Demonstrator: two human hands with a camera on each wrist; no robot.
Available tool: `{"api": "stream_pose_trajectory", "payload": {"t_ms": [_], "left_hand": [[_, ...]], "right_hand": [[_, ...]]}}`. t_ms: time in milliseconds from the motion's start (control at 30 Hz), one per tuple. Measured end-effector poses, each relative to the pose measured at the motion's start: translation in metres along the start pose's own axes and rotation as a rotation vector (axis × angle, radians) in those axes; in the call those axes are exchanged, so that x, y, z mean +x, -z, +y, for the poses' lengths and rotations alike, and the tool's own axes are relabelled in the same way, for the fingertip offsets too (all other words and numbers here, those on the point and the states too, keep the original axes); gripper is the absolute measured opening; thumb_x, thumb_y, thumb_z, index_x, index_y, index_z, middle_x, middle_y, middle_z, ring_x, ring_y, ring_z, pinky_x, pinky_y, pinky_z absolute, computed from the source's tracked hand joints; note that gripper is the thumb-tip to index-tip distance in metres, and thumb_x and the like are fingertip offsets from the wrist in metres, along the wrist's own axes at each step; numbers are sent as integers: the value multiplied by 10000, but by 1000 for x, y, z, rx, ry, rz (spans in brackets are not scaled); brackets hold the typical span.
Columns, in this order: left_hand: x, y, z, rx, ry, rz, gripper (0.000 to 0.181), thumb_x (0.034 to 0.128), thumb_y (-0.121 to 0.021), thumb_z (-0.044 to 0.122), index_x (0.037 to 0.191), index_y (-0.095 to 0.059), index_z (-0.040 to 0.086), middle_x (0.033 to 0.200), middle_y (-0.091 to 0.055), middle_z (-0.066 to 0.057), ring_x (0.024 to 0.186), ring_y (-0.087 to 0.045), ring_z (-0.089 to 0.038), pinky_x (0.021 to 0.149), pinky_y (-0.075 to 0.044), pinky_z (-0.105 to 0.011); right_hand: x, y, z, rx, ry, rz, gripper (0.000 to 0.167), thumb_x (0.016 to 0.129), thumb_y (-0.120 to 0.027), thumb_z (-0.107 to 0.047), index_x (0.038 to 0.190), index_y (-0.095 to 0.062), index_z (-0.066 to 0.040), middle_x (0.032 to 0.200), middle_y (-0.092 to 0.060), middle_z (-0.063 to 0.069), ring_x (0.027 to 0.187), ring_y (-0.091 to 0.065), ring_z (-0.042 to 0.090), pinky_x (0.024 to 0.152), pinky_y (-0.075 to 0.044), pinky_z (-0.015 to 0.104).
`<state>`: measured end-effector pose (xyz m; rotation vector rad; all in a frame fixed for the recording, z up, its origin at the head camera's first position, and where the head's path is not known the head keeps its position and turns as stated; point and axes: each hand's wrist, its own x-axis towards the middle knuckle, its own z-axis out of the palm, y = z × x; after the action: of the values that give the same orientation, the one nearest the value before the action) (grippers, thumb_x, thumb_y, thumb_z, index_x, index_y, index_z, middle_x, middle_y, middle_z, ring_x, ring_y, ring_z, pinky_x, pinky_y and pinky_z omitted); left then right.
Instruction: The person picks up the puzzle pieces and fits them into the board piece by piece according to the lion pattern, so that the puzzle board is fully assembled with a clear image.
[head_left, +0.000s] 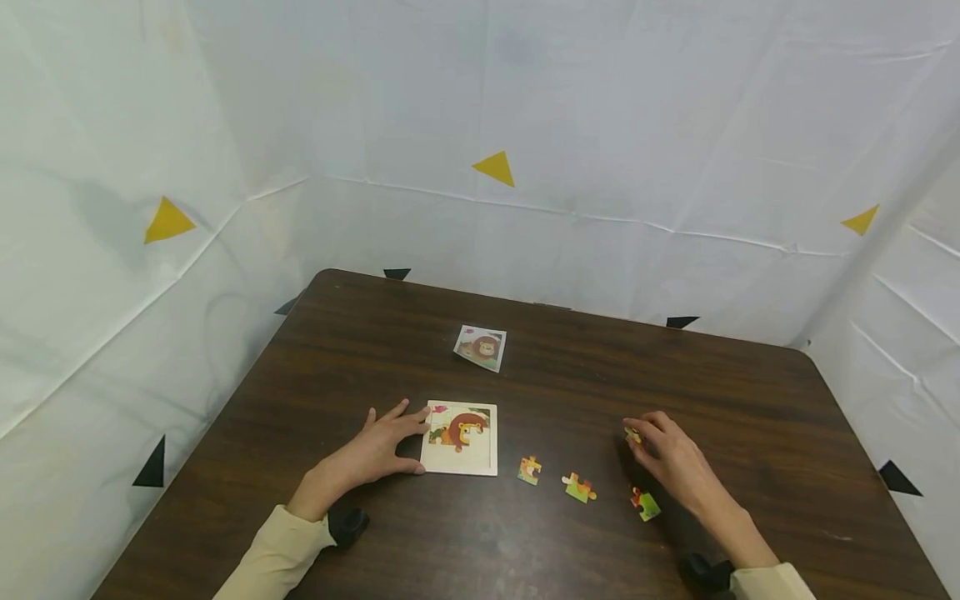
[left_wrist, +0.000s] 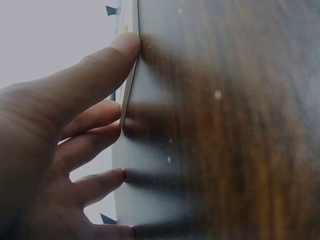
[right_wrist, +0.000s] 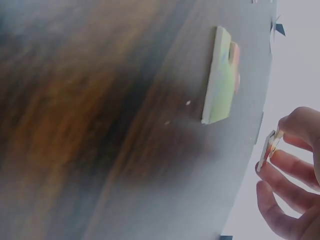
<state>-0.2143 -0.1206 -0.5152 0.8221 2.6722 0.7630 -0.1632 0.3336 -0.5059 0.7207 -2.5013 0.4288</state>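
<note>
The left hand (head_left: 377,450), fingers spread, touches the puzzle tray (head_left: 461,465) at nine o'clock; the right hand (head_left: 672,460) (off at three o'clock) pinches a puzzle piece (head_left: 633,435).

- Table (head_left: 570,375): dark brown wood-grain top, rounded far corners.
- Clock centre: pale square puzzle tray (head_left: 472,464), lying flat.
- 12 to 1 o'clock: lion picture card (head_left: 482,346), well apart from tray.
- Between 3 and 4, nearest first: orange piece (head_left: 527,473), orange-green piece (head_left: 579,489), red-green piece (head_left: 647,506). None touching.
</note>
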Motion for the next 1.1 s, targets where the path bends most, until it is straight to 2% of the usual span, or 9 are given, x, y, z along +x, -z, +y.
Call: {"api": "stream_pose_trajectory", "payload": {"t_ms": [200, 400, 600, 800, 833, 933, 1033, 1100], "left_hand": [[0, -1, 0, -7, -6, 1, 642, 789, -782, 340, 1336, -577, 74, 1519, -379, -79, 1440, -189, -375, 1037, -53, -737], [-4, -2, -1, 0, 11, -11, 635, 779, -795, 322, 1325, -587, 73, 1513, -387, -76, 1434, -198, -385, 1023, -59, -752], [-1, 1, 0, -14, -20, 12, 634, 783, -790, 326, 1323, -585, 64, 1512, -387, -84, 1432, -199, -390, 1019, -57, -755], [-1, -3, -1, -21, -20, -4, 633, 783, -790, 321, 1326, -584, 68, 1516, -380, -81, 1434, -194, -388, 1013, -51, -760], [-2, -4, -1, -22, -18, -5, 633, 784, -790, 320, 1327, -583, 70, 1517, -379, -77, 1435, -192, -385, 1013, -48, -760], [-1, -4, -2, -17, -14, 2, 627, 781, -794, 317, 1321, -589, 73, 1514, -387, -71, 1435, -196, -383, 1014, -48, -760], [1, -2, -2, -13, -15, 8, 628, 780, -796, 320, 1321, -590, 75, 1512, -390, -68, 1435, -197, -382, 1016, -50, -758], [2, 0, -2, -10, -15, 9, 627, 779, -797, 321, 1317, -592, 71, 1510, -393, -74, 1433, -200, -386, 1013, -55, -760]], "right_hand": [[6, -2, -3, 0, 18, 22, 378, 665, -820, 82, 1010, -699, -16, 932, -595, 91, 717, -542, 138, 536, -472, 277], [9, -5, -9, 8, 23, -16, 350, 700, -810, 52, 1023, -695, -18, 954, -591, 83, 742, -560, 153, 554, -483, 272], [16, 0, -10, 9, 27, -13, 396, 689, -810, 70, 1057, -690, -12, 977, -595, 86, 763, -561, 168, 572, -488, 284], [20, 0, -14, 30, 51, -32, 454, 681, -812, 74, 1101, -680, -33, 1010, -598, 77, 806, -552, 143, 610, -497, 286], [22, 0, -15, 30, 55, -35, 433, 703, -810, 51, 1106, -679, -39, 1014, -599, 76, 810, -551, 138, 613, -499, 285], [28, -1, -17, 31, 75, -27, 253, 905, -685, -192, 1110, -678, -44, 1019, -599, 76, 814, -555, 144, 617, -500, 298], [35, -2, -21, 26, 90, -25, 441, 1000, -423, -398, 1117, -677, -56, 1029, -601, 74, 824, -561, 150, 624, -502, 316], [41, -3, -24, 26, 102, -25, 438, 997, -435, -404, 1115, -679, -60, 1031, -604, 76, 828, -568, 160, 627, -505, 334]]}}
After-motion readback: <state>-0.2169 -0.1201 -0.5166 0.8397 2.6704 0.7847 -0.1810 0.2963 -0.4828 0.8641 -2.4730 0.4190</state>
